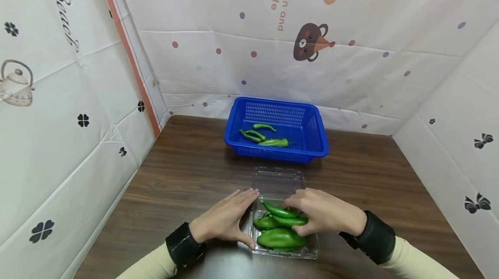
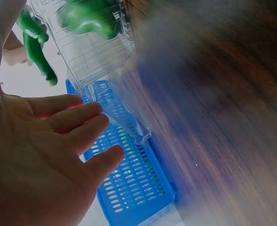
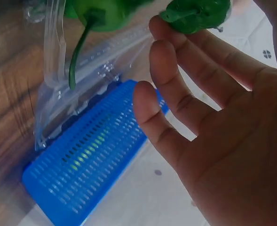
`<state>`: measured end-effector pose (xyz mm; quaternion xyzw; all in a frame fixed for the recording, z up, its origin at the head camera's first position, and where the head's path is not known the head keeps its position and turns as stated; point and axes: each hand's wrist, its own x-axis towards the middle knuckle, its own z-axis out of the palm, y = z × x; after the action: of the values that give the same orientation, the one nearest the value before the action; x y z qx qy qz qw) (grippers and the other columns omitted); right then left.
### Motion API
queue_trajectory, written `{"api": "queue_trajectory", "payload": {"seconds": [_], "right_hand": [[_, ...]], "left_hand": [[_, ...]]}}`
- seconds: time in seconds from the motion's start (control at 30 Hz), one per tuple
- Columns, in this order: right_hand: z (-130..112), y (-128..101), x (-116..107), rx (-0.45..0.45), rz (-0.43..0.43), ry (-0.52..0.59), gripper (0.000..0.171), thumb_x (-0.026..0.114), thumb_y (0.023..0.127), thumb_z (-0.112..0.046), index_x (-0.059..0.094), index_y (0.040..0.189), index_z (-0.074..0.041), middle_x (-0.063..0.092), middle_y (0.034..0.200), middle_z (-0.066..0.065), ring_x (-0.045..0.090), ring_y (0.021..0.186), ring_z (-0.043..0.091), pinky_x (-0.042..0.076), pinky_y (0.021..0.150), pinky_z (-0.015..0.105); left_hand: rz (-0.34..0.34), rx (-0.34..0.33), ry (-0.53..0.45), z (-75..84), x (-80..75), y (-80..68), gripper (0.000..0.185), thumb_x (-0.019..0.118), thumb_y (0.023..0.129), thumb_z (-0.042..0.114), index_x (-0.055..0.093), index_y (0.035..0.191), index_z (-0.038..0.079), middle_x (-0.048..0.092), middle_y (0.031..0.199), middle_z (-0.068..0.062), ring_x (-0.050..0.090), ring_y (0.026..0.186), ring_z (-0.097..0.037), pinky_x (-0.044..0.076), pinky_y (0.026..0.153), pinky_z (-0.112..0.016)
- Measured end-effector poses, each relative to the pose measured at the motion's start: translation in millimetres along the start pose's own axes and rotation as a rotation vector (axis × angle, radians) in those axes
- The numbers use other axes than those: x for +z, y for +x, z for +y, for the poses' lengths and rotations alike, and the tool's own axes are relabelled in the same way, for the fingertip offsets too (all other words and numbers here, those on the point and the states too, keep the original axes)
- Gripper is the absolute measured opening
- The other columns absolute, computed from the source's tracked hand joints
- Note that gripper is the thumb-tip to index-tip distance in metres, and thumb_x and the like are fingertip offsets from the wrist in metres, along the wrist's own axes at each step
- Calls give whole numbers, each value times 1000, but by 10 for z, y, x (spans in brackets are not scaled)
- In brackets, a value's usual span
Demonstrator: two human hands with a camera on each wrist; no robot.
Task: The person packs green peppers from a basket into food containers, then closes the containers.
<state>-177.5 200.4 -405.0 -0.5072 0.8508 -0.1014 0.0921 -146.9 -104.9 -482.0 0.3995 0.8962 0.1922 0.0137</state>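
A clear plastic clamshell box (image 1: pixel 308 253) lies in front of me, holding several green peppers. My left hand (image 1: pixel 226 219), fingers stretched and thumb spread, rests along its left edge. My right hand (image 1: pixel 323 212) reaches in from the right, thumb on the near side and fingers on the far side of a long green pepper (image 1: pixel 287 221), pinching it. In the right wrist view this pepper (image 3: pixel 201 14) shows at the fingertips. Another slim pepper (image 1: pixel 277 209) lies just beyond it. A fat green pepper (image 1: pixel 281 238) fills the near part of the box.
The box's transparent lid (image 1: pixel 277 180) is folded back on the far side. Behind it stands a blue perforated basket (image 1: pixel 274 152) with several green peppers (image 1: pixel 274 142) inside. Printed white sheeting (image 1: pixel 234 66) surrounds the brown wooden table (image 1: pixel 175 170) on the back and sides.
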Motion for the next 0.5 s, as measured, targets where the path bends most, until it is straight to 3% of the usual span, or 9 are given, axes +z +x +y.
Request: {"api": "queue_trajectory", "payload": {"seconds": [0.27, 0.5], "right_hand": [[-51, 72, 148, -82, -12, -98, 30, 77, 87, -34, 69, 112, -19, 63, 95, -10, 51, 79, 4, 44, 68, 23], [-77, 96, 217, -120, 11, -229, 38, 73, 93, -47, 72, 120, -19, 67, 108, -5, 60, 92, 12, 53, 76, 31]], "left_hand": [[0, 5, -2, -4, 3, -2, 127, 78, 69, 76, 33, 157, -3, 36, 162, -20, 34, 150, -34, 28, 121, -54], [-6, 1, -19, -22, 19, -1, 127, 76, 70, 77, 32, 158, -2, 35, 163, -19, 33, 150, -33, 28, 121, -54]]}}
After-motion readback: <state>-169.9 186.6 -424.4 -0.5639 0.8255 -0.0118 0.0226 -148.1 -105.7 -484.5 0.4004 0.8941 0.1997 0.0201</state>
